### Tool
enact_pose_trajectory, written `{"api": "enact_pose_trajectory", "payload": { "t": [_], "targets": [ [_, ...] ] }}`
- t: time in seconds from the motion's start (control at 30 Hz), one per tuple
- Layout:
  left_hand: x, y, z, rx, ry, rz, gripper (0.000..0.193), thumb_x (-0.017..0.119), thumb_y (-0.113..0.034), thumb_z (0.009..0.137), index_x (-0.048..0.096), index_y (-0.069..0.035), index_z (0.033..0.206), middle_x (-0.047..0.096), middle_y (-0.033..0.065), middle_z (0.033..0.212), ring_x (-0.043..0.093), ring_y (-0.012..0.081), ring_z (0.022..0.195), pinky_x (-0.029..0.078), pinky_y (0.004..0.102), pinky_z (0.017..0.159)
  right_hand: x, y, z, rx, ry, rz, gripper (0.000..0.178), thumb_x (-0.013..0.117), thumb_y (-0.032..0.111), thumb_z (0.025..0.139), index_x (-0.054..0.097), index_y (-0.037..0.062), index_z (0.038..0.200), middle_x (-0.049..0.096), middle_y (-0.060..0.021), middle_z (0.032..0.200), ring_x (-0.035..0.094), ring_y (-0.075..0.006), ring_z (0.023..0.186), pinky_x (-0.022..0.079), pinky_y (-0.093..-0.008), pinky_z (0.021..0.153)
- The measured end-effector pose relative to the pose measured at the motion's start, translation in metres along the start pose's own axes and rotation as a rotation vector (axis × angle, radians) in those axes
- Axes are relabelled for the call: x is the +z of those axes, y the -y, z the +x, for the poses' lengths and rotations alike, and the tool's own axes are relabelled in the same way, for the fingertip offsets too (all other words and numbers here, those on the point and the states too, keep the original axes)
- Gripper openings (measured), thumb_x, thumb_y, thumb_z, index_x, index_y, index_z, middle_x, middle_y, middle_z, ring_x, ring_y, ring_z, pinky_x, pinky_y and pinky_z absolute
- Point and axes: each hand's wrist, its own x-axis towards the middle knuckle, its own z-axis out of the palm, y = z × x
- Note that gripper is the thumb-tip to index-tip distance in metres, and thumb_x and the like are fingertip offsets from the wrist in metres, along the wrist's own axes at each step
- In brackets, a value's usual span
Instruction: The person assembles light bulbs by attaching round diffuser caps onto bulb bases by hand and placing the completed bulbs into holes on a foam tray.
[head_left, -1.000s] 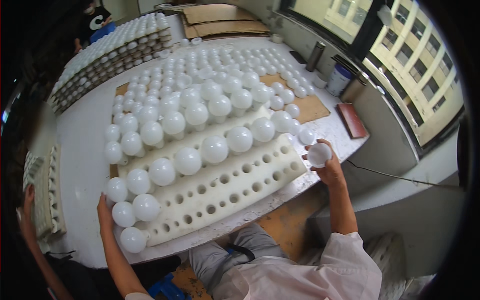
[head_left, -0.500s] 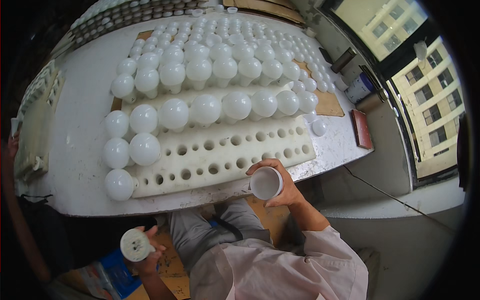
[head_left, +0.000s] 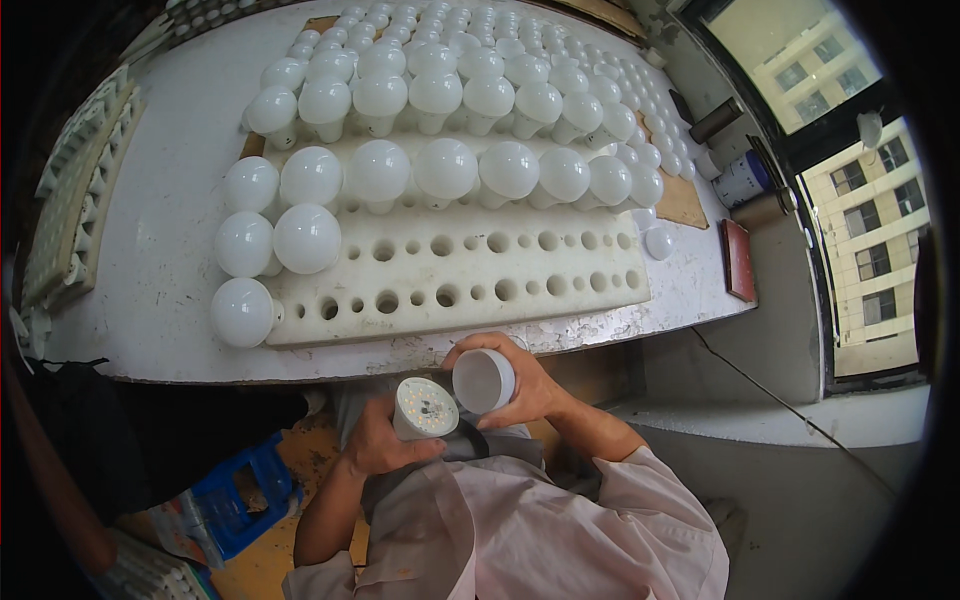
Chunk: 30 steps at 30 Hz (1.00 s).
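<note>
Above my lap, my left hand [head_left: 374, 442] grips an LED bulb body [head_left: 427, 408], whose round face with small yellow LED chips points up. Just to its right, my right hand [head_left: 532, 386] is closed around a hollow white bulb cover [head_left: 483, 380], its open mouth showing. The two parts are side by side, nearly touching. Beyond them lies a white foam tray [head_left: 465, 295] with rows of holes. Finished-looking white bulbs [head_left: 378, 172] stand along its far row and left end.
More white bulbs [head_left: 435, 95] fill the table [head_left: 170, 200] behind the tray. Another rack [head_left: 75, 200] stands at the left. A dark red box [head_left: 737, 260] sits near the right edge. A blue crate [head_left: 240, 500] is on the floor, near another person's arm [head_left: 60, 480].
My left hand has brought the bulb body up and right from low on the left. My right hand has drawn the cover down and left, off the tray's edge, toward it.
</note>
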Motion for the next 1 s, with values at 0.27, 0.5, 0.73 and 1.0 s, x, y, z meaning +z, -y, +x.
{"api": "enact_pose_trajectory", "payload": {
  "t": [0.27,0.5,0.73,1.0],
  "targets": [
    [0.002,0.006,-0.002,-0.020,-0.021,-0.029,0.045,0.079,-0.013,0.068,0.061,0.000,0.107,0.066,0.0100,0.101,0.061,0.0157,0.093,0.047,0.0303,0.083,0.003,0.001,0.002,0.033,0.055,-0.011,0.081,0.084,0.017,0.063,0.041,0.0061,0.129,0.055,-0.0088,0.120,0.051,-0.0201,0.115,0.039,-0.0360,0.099],
    [0.001,0.002,0.001,0.055,-0.014,0.075,0.047,0.079,-0.015,0.068,0.060,0.000,0.109,0.066,0.0105,0.101,0.061,0.0166,0.095,0.047,0.0308,0.084,0.000,0.002,0.002,0.031,0.050,-0.032,0.082,0.087,0.020,0.062,0.042,0.0048,0.128,0.055,-0.0123,0.120,0.051,-0.0227,0.116,0.039,-0.0379,0.098],
    [0.004,0.004,0.001,0.030,-0.011,0.072,0.048,0.080,-0.017,0.068,0.061,0.000,0.109,0.066,0.0107,0.101,0.061,0.0164,0.095,0.048,0.0313,0.084,0.000,0.012,0.006,0.000,0.139,-0.248,0.081,0.085,0.019,0.060,0.043,0.0066,0.128,0.055,-0.0113,0.118,0.055,-0.0253,0.110,0.043,-0.0372,0.095],
    [0.005,-0.014,0.002,-0.084,0.060,0.279,0.053,0.080,-0.028,0.067,0.061,0.001,0.107,0.068,0.0149,0.094,0.066,0.0202,0.087,0.051,0.0318,0.078,0.018,0.034,0.012,0.169,0.330,-0.554,0.079,0.083,0.024,0.061,0.043,0.0033,0.127,0.054,-0.0167,0.112,0.056,-0.0348,0.106,0.048,-0.0424,0.088]
  ]
}}
